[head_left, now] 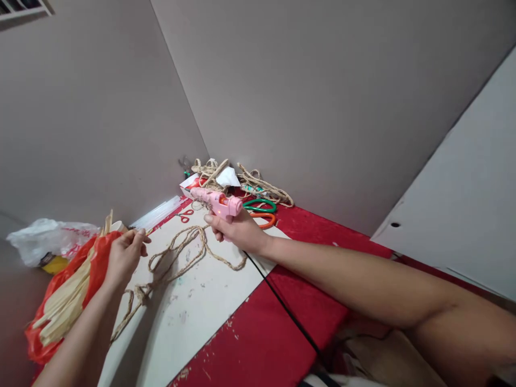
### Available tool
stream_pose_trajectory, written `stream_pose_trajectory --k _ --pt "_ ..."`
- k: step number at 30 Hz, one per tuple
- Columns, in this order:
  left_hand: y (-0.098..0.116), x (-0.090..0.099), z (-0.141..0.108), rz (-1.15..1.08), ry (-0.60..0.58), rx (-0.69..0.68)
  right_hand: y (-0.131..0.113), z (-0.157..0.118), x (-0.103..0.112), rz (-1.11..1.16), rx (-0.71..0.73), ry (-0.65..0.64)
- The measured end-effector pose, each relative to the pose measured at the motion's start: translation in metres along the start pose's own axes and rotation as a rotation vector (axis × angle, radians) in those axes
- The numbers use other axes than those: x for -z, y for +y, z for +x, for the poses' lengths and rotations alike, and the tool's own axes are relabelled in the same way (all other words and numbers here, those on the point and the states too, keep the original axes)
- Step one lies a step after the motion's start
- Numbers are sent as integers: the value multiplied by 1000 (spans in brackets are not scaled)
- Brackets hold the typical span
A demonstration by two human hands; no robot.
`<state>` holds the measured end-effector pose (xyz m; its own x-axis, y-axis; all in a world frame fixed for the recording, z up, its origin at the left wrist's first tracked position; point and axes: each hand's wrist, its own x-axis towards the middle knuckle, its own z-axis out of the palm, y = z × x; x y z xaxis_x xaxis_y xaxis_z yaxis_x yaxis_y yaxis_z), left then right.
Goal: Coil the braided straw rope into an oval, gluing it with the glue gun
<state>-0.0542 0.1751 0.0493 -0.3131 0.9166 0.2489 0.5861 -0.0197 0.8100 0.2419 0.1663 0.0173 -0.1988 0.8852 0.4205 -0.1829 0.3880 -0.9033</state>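
My right hand [248,232] is wrapped round the grip of a pink hot glue gun [215,203], held over the far part of a white board [201,301]. A black cord [282,302] runs from below that hand toward me. My left hand [124,255] is closed, thumb and fingers pinched together beside an orange plastic bag [100,260]; what they hold, if anything, is too small to make out. Pale dry fibre strips [66,303] fill the bag. Between my hands, a braided fibre rope [193,231] lies in loose loops on the board, with a knotted part [142,293] nearer me.
Small red scissors [185,216] and clear glue sticks [157,213] lie at the far left. Beyond the glue gun are green [272,206] and orange [271,219] handles and more braided rope [274,192]. A white plastic bag [52,237] sits left. Grey walls [302,97] bound the red table [242,336].
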Motion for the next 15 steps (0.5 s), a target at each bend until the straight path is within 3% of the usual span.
stream_pose_trajectory --k 4,7,11,15 --pt "-9 -37 64 322 -107 41 -8 -2 6 -60 86 -5" --pt "-19 -57 99 541 -157 30 -1 0 7 -115 140 -24" --pt "-31 -75 127 713 -210 -13 17 4 6 -196 174 -48" --pt "-31 -83 142 734 -236 -52 31 6 4 -267 179 -51"
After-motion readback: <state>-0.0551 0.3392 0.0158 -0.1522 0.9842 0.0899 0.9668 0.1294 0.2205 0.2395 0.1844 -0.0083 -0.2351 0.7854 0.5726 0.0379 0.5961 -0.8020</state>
